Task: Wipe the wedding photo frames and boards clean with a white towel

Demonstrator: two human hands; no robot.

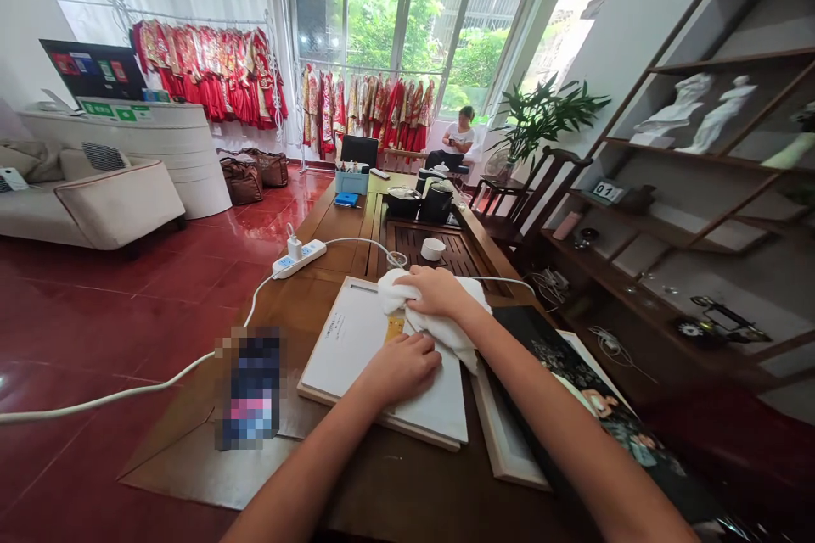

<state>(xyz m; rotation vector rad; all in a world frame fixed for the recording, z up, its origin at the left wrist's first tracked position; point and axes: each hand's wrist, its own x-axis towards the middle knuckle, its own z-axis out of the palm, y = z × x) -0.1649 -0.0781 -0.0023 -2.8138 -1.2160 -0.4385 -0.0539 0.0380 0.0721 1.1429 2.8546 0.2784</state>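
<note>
Bunched white cloth (398, 288) is gripped in my right hand (439, 293) over the upper right part of a flat white panel (347, 348) with pale wooden edges. My left hand (402, 366) lies palm down on the panel, fingers stretched out and holding nothing. Between the two hands a small yellowish patch (395, 327) shows on the panel; part of it is hidden by the cloth. To the right, a dark photo print (541, 348) with figures on it lies over another pale-edged frame (503, 441), partly behind my right forearm.
A power strip (299, 259) with a white cable lies on the wooden table's left edge. Farther back are a slatted tea tray (471, 259), a white cup (433, 249), dark kettles (436, 202) and a blue box (351, 180). A person (457, 140) sits by the window.
</note>
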